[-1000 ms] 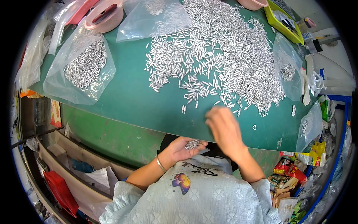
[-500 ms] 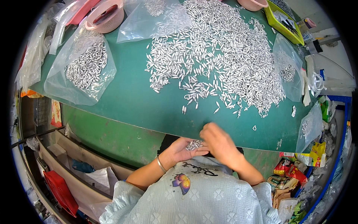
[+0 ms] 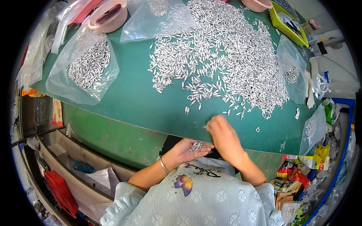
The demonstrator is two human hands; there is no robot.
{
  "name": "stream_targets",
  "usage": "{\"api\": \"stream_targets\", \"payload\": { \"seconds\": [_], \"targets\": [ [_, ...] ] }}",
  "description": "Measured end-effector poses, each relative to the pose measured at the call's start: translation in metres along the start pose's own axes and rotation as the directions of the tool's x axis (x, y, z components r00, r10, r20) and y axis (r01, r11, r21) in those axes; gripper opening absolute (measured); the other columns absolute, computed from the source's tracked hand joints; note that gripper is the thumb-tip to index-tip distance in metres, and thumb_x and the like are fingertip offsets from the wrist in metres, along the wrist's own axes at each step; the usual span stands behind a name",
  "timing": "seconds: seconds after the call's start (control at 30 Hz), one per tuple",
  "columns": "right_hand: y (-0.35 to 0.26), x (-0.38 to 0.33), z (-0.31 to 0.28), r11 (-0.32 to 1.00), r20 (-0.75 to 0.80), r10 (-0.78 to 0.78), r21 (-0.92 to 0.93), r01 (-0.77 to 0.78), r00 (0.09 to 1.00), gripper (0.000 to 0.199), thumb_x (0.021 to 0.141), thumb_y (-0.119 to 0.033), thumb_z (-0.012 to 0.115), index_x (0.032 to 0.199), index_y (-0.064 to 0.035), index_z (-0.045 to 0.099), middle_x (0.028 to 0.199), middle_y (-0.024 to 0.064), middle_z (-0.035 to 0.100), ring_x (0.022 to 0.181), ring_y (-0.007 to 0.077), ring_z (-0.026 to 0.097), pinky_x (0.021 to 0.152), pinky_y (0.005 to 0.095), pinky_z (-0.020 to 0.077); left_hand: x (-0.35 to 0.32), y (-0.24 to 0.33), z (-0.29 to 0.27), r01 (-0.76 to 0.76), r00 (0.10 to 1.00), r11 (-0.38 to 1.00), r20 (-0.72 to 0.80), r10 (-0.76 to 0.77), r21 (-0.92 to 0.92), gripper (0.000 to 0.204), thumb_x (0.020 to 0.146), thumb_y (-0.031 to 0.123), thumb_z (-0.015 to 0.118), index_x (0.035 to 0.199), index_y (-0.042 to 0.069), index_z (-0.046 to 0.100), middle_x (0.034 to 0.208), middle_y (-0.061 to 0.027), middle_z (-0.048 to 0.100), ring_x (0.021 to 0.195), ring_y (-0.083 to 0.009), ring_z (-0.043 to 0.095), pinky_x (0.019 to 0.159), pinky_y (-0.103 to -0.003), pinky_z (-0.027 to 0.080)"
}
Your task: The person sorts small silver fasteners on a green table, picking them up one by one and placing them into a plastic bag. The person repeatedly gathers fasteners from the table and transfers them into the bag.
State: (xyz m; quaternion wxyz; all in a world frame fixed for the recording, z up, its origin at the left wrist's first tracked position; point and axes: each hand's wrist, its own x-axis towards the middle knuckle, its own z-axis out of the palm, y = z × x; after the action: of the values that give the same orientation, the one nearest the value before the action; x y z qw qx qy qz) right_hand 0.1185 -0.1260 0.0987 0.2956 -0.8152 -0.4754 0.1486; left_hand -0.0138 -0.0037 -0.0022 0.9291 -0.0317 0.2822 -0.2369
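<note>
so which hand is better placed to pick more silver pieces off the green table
Right. The right hand is over the green table edge, near the silver pieces; the left hand is cupped below the edge, holding collected pieces.

a pink bowl point(image 3: 109, 17), a yellow-green tray point(image 3: 288, 22) and a red crate point(image 3: 60, 192) sit around the green table point(image 3: 132, 105).
</note>
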Motion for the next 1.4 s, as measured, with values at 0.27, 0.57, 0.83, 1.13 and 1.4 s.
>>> {"api": "stream_targets", "payload": {
  "seconds": [0.27, 0.57, 0.83, 1.13, 1.4],
  "targets": [
    [0.01, 0.004, -0.016, 0.999, -0.232, 0.017, 0.042, -0.007, 0.972, 0.029, 0.079, -0.005, 0.073, 0.105, 0.0004, 0.061, 0.104, 0.0154, 0.057, 0.095, 0.0346, 0.059, 0.077, 0.0409, 0.0507, 0.0, 0.002, 0.002, 0.081, 0.983, 0.982, 0.176, -0.05, -0.173, 0.037, 0.101, 0.018, 0.044, 0.117, -0.013, 0.055, 0.111, -0.0282, 0.064, 0.096, -0.033, 0.069, 0.078, -0.037, 0.062],
    [0.031, 0.014, -0.007, 0.947, -0.362, 0.024, -0.292, -0.138, 0.932, 0.022, 0.08, -0.007, 0.07, 0.1, -0.0034, 0.06, 0.1, 0.0111, 0.055, 0.088, 0.03, 0.052, 0.076, 0.04, 0.0421, 0.0, 0.003, 0.008, 0.049, 0.992, 0.996, 0.123, -0.039, -0.079, 0.038, 0.102, 0.023, 0.047, 0.116, -0.01, 0.057, 0.103, -0.0237, 0.067, 0.086, -0.0263, 0.07, 0.075, -0.033, 0.062],
    [0.029, 0.024, 0.0, 0.974, -0.384, 0.017, -0.203, -0.103, 0.923, 0.016, 0.082, -0.002, 0.067, 0.095, -0.0015, 0.058, 0.098, 0.0123, 0.057, 0.088, 0.0318, 0.053, 0.076, 0.0409, 0.0432, 0.002, 0.001, 0.009, 0.028, 0.994, 0.999, 0.11, -0.023, -0.044, 0.043, 0.102, 0.028, 0.045, 0.115, -0.011, 0.057, 0.105, -0.0244, 0.067, 0.087, -0.0266, 0.071, 0.077, -0.034, 0.062],
    [-0.002, -0.012, -0.003, 0.972, 0.006, -0.175, 0.16, 0.172, 0.985, 0.032, 0.068, 0.0, 0.07, 0.099, -0.0001, 0.061, 0.1, 0.0141, 0.057, 0.095, 0.0346, 0.054, 0.082, 0.0409, 0.0469, 0.0, 0.0, 0.009, 0.044, 0.974, 0.993, 0.224, -0.018, -0.11, 0.045, 0.104, 0.03, 0.04, 0.125, -0.007, 0.053, 0.121, -0.0276, 0.061, 0.106, -0.0332, 0.066, 0.095, -0.044, 0.054],
    [0.023, 0.0, -0.006, 0.977, -0.344, 0.082, -0.159, -0.144, 0.935, 0.022, 0.079, 0.001, 0.068, 0.099, 0.0013, 0.059, 0.097, 0.015, 0.057, 0.091, 0.0337, 0.056, 0.076, 0.0424, 0.0476, 0.008, 0.003, 0.001, 0.193, 0.89, 0.955, 0.449, -0.075, -0.224, 0.05, 0.104, 0.027, 0.037, 0.135, -0.013, 0.042, 0.13, -0.0325, 0.053, 0.12, -0.0381, 0.058, 0.106, -0.047, 0.047]
  ]
}}
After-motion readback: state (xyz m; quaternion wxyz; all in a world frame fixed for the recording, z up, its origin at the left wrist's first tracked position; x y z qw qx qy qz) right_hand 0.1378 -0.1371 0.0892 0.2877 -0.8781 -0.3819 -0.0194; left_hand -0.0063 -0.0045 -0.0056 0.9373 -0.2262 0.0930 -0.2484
